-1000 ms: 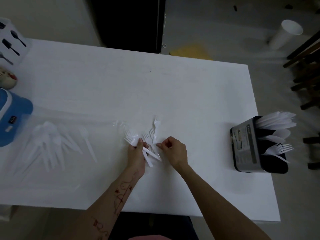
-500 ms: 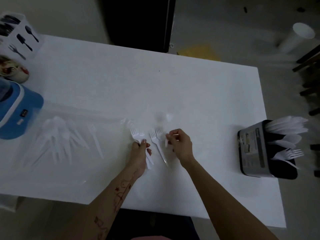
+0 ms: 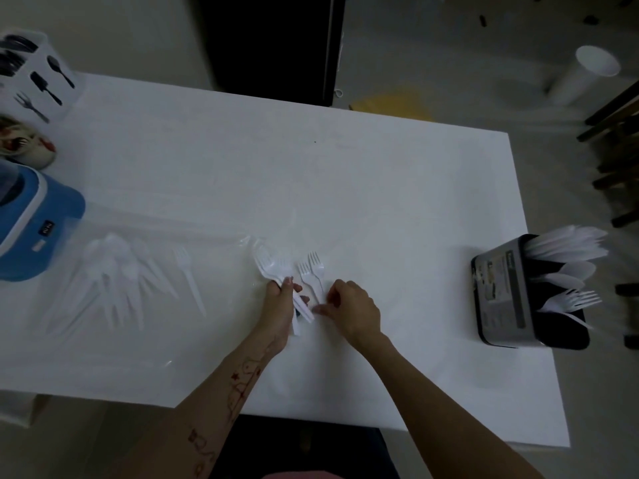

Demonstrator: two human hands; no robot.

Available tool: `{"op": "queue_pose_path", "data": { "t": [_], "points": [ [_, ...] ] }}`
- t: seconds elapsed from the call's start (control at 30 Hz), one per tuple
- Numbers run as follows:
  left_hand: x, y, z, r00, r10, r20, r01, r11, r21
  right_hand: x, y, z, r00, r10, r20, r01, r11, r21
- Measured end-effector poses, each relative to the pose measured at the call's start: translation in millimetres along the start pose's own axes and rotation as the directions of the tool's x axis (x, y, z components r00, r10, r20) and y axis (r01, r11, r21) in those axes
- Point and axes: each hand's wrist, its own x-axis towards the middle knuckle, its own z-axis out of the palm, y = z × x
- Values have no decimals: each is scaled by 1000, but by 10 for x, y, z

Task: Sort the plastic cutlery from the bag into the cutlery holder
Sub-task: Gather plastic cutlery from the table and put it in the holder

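My left hand (image 3: 278, 305) grips a small bunch of white plastic forks (image 3: 271, 266), their heads pointing away from me. Two more white forks (image 3: 311, 271) lie on the table just right of it. My right hand (image 3: 349, 305) hovers over their handles with fingers loosely apart, and I cannot tell whether it touches them. A clear plastic bag (image 3: 114, 278) lies flat at the left with several pieces of white cutlery inside. The black cutlery holder (image 3: 498, 292) stands at the table's right edge, with knives, spoons and forks in separate compartments.
The white table (image 3: 345, 174) has a blue appliance (image 3: 31, 223) and a white box printed with cutlery pictures (image 3: 38, 81) at the far left. Beyond the far edge stand a dark cabinet and a white cup (image 3: 584, 74) on the floor.
The left hand has gathered forks into a tighter bunch. The right hand let go of a fork it was lifting and dropped down to the handles of the two lying forks.
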Motion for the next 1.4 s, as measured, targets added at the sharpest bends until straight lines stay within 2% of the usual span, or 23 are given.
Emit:
{"op": "queue_pose_path", "data": {
  "t": [0.13, 0.2, 0.27, 0.33, 0.43, 0.53, 0.57, 0.63, 0.7, 0.77, 0.83, 0.9, 1.0, 1.03, 1.07, 1.13, 1.17, 1.27, 1.4],
  "points": [
    [30, -65, -20, 999, -10, -48, 11, 1000, 26, 8, 37, 20, 1000, -7, 6, 7, 1000, -29],
    [33, -62, -25, 999, -25, -38, 26, 1000, 8, 11, 42, -9, 1000, 17, 0, -17, 991, 131],
    [27, -58, -37, 999, -38, -4, 38, 999, 4, -13, 27, -68, 999, 15, 34, -27, 920, 392],
    [29, -77, -42, 997, -63, 33, 63, 998, 0, -68, -10, -105, 996, -63, 57, 27, 873, 487],
    [-3, -72, -26, 990, -120, 78, 126, 990, -69, -109, -13, -6, 987, -150, -56, 161, 915, 369],
    [-42, -17, 9, 970, -183, 158, 217, 948, -232, -119, -19, 81, 957, -254, -139, 280, 935, 219],
    [-45, -8, 14, 969, -191, 155, 226, 941, -252, -122, -27, 89, 949, -287, -131, 310, 923, 226],
    [-9, -46, 21, 985, -162, 63, 171, 967, -186, -141, -54, 73, 946, -307, -100, 323, 902, 286],
    [17, -72, -1, 993, -118, -4, 116, 984, -136, -124, -40, 85, 960, -237, -149, 271, 919, 286],
    [27, -68, -23, 993, -118, 3, 117, 980, -162, -81, -5, 94, 975, -99, -200, 137, 973, 187],
    [37, -72, -51, 994, -108, 17, 109, 982, -156, -73, 25, 99, 991, 10, -134, -4, 999, 49],
    [31, -76, -57, 996, -93, 7, 93, 987, -130, -88, 31, 109, 997, 29, -71, -34, 997, -69],
    [24, -89, -61, 997, -77, 4, 77, 986, -145, -60, 56, 114, 998, 8, -68, -16, 992, -126],
    [18, -91, -59, 997, -73, 11, 73, 986, -152, -51, 72, 95, 998, 9, -56, -12, 999, -51],
    [2, -84, -57, 998, -63, 20, 65, 987, -147, -45, 86, 60, 999, 24, -28, -21, 993, 117],
    [-39, -65, -45, 998, -46, 39, 51, 991, -124, -79, 100, -46, 996, 40, 84, -78, 852, 518],
    [-55, -61, -35, 998, -43, 53, 49, 991, -121, -112, 106, -103, 990, 16, 138, -99, 778, 620],
    [-121, -12, 14, 993, -65, 103, 82, 982, -172, -215, 139, -197, 980, -42, 197, -103, 735, 670],
    [-201, 56, 189, 981, -62, 182, 92, 982, -163, -314, 194, -303, 991, 4, 135, -96, 721, 686]
  ]
}}
